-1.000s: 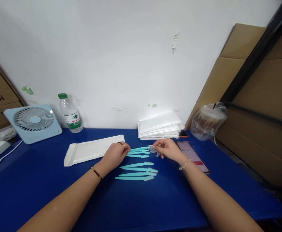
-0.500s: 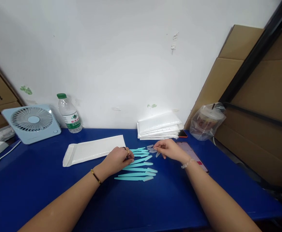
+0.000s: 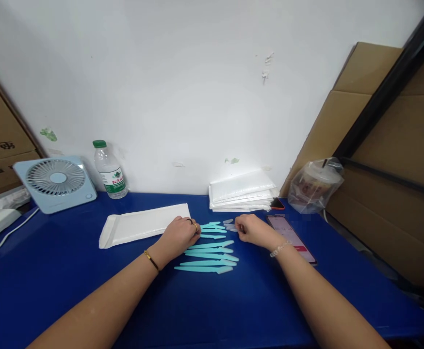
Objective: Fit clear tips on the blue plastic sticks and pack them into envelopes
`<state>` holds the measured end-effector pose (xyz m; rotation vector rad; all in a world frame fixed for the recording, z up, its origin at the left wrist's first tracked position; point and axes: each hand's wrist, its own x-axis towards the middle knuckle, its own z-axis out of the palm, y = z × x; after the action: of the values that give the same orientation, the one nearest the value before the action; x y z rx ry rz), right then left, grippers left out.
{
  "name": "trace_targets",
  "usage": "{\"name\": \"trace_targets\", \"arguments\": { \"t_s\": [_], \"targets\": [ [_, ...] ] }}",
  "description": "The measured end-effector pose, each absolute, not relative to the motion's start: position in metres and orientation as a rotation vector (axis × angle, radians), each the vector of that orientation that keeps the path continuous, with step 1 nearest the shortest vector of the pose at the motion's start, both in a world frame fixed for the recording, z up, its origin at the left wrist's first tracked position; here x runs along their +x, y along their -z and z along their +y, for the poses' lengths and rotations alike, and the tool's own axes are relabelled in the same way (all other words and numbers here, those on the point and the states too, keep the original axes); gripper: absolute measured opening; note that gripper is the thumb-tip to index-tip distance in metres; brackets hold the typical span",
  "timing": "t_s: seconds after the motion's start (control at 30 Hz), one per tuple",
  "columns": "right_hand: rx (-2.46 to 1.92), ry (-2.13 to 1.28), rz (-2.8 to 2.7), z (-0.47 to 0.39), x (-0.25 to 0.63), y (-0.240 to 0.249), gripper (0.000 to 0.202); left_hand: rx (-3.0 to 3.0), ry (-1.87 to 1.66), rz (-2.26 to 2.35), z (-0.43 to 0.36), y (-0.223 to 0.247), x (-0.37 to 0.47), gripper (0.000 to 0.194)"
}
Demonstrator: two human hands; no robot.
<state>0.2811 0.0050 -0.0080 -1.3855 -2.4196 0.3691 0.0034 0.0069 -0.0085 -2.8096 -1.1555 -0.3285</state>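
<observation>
My left hand (image 3: 182,233) is closed, its fingertips pinched at the handle end of a turquoise eyebrow razor (image 3: 214,237). Below it several more turquoise eyebrow razors (image 3: 210,263) lie in a loose row, blades pointing right. A smaller group of the same razors (image 3: 214,226) lies just beyond, partly behind my left fingers. My right hand (image 3: 254,229) is closed at the small translucent blade covers (image 3: 229,226), fingers pinched together. Whatever is between those fingertips is hidden. A white padded mailer (image 3: 142,225) lies flat behind my left hand.
A stack of white mailers (image 3: 243,191) sits against the wall. Right of my right hand lies a phone (image 3: 292,237), with a bagged drink cup (image 3: 314,186) behind it. A blue fan (image 3: 57,184) and a water bottle (image 3: 110,172) stand at the back left.
My right hand has shifted slightly and turned its fingers down to the translucent covers; the cover seen at its fingertips is out of sight. The razor at my left hand lies flatter, apart from the lower row.
</observation>
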Motion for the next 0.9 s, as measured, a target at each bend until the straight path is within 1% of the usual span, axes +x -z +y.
{"name": "trace_targets", "arguments": {
  "t_s": [0.03, 0.13, 0.17, 0.3, 0.4, 0.47, 0.63, 0.8, 0.9],
  "targets": [
    [-1.384, -0.434, -2.387, 0.004, 0.282, 0.007, 0.016, -2.784, 0.312, -1.151, 0.006, 0.008, 0.004, 0.019],
    [-1.343, -0.584, -2.265, 0.002, 0.285, 0.002, 0.033, -2.724, 0.281, -1.135, 0.005, 0.007, 0.007, 0.022],
    [-1.33, -0.615, -2.22, 0.001, 0.284, 0.0, 0.034, -2.714, 0.275, -1.126, 0.005, 0.007, 0.007, 0.022],
    [-1.31, -0.901, -2.013, 0.001, 0.279, 0.0, 0.017, -2.721, 0.267, -1.102, 0.005, 0.01, 0.006, 0.017],
    [-1.301, -1.079, -1.937, 0.003, 0.277, 0.004, 0.022, -2.745, 0.28, -1.114, 0.006, 0.011, 0.005, 0.016],
    [-1.336, -1.061, -1.977, 0.004, 0.278, 0.006, 0.022, -2.748, 0.278, -1.125, 0.006, 0.011, 0.004, 0.016],
    [-1.252, -0.703, -2.162, 0.004, 0.276, 0.006, 0.019, -2.752, 0.289, -1.126, 0.006, 0.012, 0.004, 0.016],
    [-1.237, -0.729, -2.222, 0.002, 0.269, 0.01, 0.013, -2.757, 0.293, -1.124, 0.006, 0.012, 0.005, 0.018],
    [-1.236, -0.676, -2.25, 0.001, 0.264, 0.011, 0.011, -2.764, 0.285, -1.138, 0.007, 0.011, 0.005, 0.017]
  ]
}}
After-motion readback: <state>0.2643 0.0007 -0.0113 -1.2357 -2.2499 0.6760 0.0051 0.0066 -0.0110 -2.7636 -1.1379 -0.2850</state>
